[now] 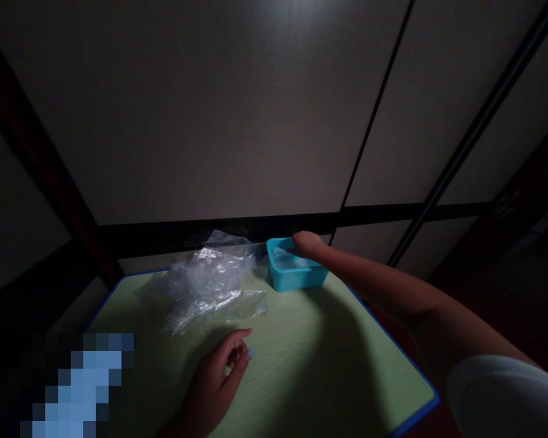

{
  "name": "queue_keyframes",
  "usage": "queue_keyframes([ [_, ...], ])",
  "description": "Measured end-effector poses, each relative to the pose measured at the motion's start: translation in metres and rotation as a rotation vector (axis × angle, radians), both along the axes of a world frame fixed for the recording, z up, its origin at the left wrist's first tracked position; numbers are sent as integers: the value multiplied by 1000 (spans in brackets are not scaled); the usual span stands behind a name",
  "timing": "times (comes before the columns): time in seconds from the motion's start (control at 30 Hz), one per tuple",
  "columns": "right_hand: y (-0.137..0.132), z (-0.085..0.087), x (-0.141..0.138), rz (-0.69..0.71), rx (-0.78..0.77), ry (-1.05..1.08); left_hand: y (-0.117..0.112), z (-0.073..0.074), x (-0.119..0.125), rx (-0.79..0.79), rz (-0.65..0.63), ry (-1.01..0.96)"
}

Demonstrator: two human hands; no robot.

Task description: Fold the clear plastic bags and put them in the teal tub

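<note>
Fingers (300, 239) of the right hand (307, 244) dip over the near rim of the bin, with their tips hidden inside it, so I cannot tell whether they are spread or closed on anything. Beneath both hands lies the green table (310, 365) with its blue edge. It takes up most of the lit area, and the room beyond it is dark.

Left of the right fingertips, and just past the left ones, sits a crumpled heap of clear plastic (210, 283), touching the table and reaching almost to the bin. The teal bin (295, 281) stands at the table's far edge, directly under the right fingers, with something pale (285, 260) in its bottom.

The left hand (212, 383) rests on the table on its outer side. Its fingers (237, 340) are curled together toward the thumb and seem to nip a small blue piece (251, 352) at their tips, though the dim light leaves that unsure.

To work in the bin cleanly, I judge the right hand should come down from above rather than drag across the rim, since the bin is light and close to the edge. The plastic should also stay clear of the wrist. The right arm is stretched nearly straight, forearm low over the table and wrist bent slightly down. The left arm is drawn in close with its elbow bent.
</note>
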State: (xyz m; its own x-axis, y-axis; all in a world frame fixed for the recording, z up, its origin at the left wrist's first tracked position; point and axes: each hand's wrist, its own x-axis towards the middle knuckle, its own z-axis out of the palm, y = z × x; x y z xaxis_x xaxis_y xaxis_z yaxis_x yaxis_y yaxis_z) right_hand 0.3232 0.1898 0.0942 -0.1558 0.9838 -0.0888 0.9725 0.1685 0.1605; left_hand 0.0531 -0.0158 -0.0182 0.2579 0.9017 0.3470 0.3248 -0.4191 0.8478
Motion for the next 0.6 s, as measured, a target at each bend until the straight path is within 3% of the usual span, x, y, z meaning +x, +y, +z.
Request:
queue_keyframes([
  [0.13,0,4,6,192,-38,30,0,0,0,-32,-3,2],
  [0.3,3,-3,7,391,-171,106,0,-3,-1,-31,-6,-26],
  [0.6,19,-17,-10,404,-514,180,-1,0,0,-29,-1,1],
])
